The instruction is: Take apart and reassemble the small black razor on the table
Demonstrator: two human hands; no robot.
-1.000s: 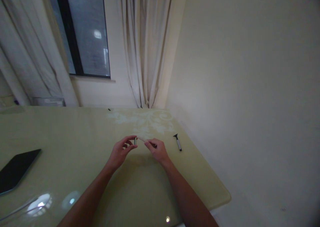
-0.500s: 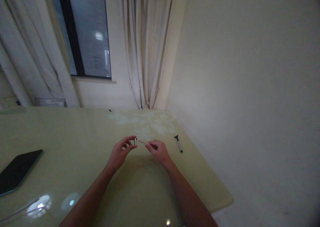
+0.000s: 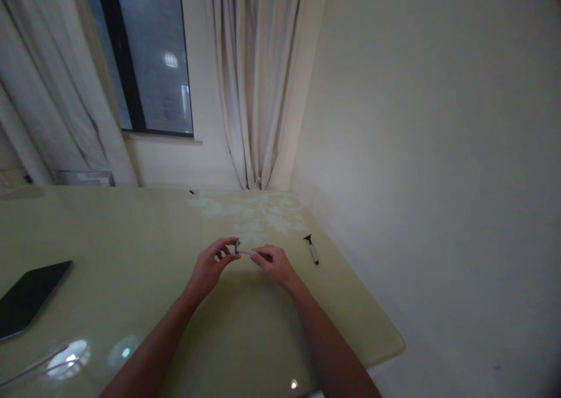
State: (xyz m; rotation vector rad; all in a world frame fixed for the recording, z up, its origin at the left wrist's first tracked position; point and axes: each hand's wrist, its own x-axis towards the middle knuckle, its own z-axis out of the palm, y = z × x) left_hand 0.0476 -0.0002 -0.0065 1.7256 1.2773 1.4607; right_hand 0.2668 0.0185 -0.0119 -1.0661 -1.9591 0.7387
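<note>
Nearest you, bright reflections (image 3: 70, 360) shine on the glossy table (image 3: 245, 339), and a thin cable (image 3: 30, 368) lies across its near left corner. A little farther in, a flat dark tablet (image 3: 33, 296) rests on the left part of the table, cut off by the edge of your view.

Your hands are apart, both raised over the middle of the table. Your left hand (image 3: 213, 265) pinches a small shiny piece (image 3: 236, 247) upright between thumb and fingertips. Your right hand (image 3: 272, 262) is closed on a thin pale stick (image 3: 245, 252), which points left, its tip at the small shiny piece; you can't tell from here whether they touch.

Over near the table's right edge lies a razor (image 3: 312, 250), its dark head toward the far side. A tiny black bit (image 3: 191, 192) sits close to the table's far edge.

Past that edge hang pale curtains (image 3: 258, 82), with a dark-framed window (image 3: 153, 53) between them. A plain wall (image 3: 429, 152) runs along the table's right side.
</note>
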